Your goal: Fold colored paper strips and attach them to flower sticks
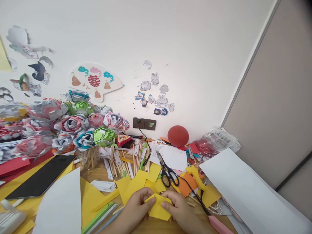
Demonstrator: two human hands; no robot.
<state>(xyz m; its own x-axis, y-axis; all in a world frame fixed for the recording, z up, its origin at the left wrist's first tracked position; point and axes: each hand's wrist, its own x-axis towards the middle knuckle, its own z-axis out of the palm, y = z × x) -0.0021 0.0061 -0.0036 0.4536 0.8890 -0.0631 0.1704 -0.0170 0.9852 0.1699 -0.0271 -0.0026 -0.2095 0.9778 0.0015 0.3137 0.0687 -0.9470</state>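
Observation:
A small piece of yellow paper [159,210], with a crease or fold near its top, is held between both hands low in the middle. My left hand [138,204] pinches its left side, the thumb lying on the front. On the right side, my right hand [179,208] grips the same paper with thumb and fingers. Just beyond the hands lie several yellow paper squares [136,183], partly overlapping. Black-handled scissors [168,172] rest with slightly parted blades on a white written sheet [179,159].
Folded paper flowers [73,123] crowd the back left beside wooden sticks [119,164]. A black tablet-like slab [42,175] lies at left. A yellow glue gun [196,175] with its cord, a red balloon [178,136] and a large white sheet [248,188] are at right.

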